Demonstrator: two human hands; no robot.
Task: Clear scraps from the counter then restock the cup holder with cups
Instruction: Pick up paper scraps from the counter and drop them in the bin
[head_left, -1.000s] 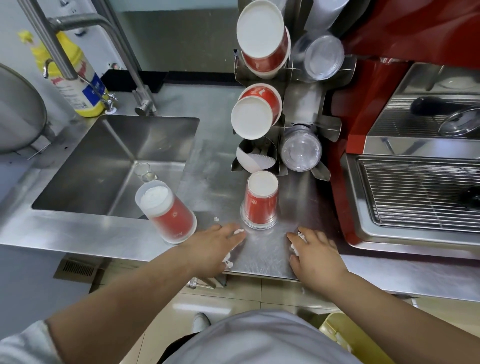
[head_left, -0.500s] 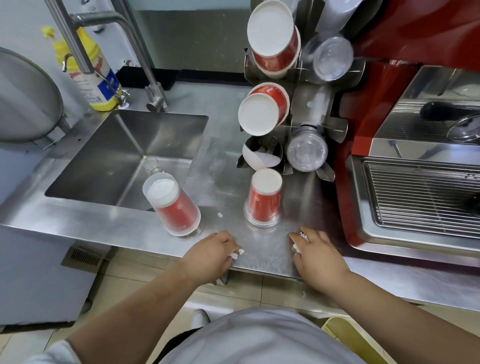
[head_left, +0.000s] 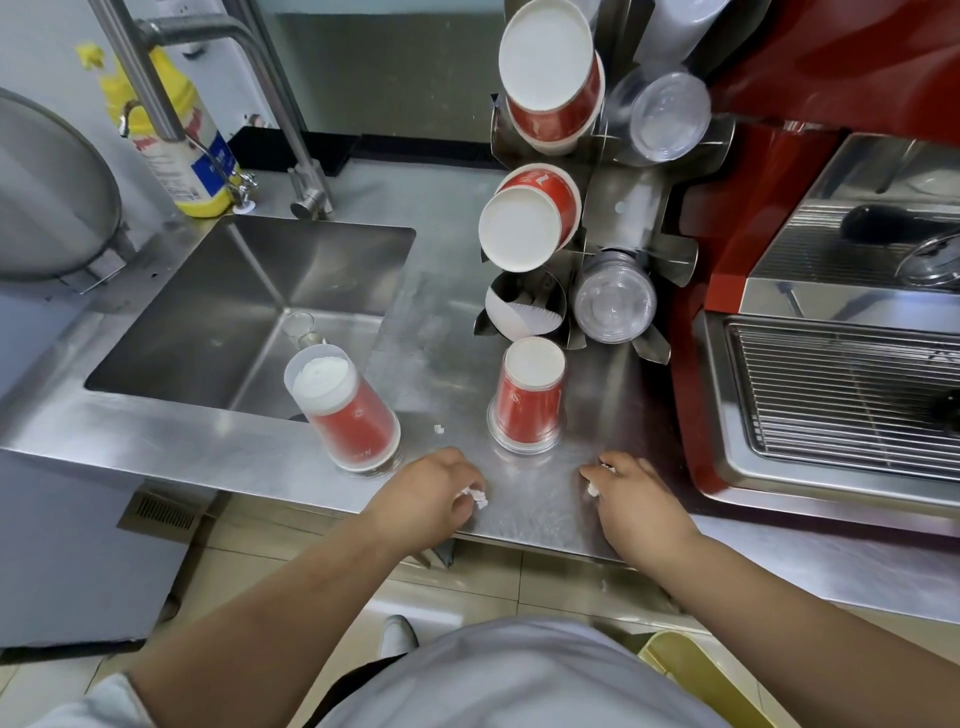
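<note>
Scraps (head_left: 479, 498) pinched in left hand (head_left: 426, 493), right hand (head_left: 636, 499) clutching more (white bits), counter (head_left: 540, 512) edge.

My brushed stainless steel counter (head_left: 447, 332) has two upside-down red paper cup stacks, one by the sink corner (head_left: 345, 413), one mid-counter (head_left: 530, 397), a white scrap (head_left: 439, 429) between them.

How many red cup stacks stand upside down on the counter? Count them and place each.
2. One stack leans at the sink's front corner, left of the left hand; the other stands before the cup holder.
</note>
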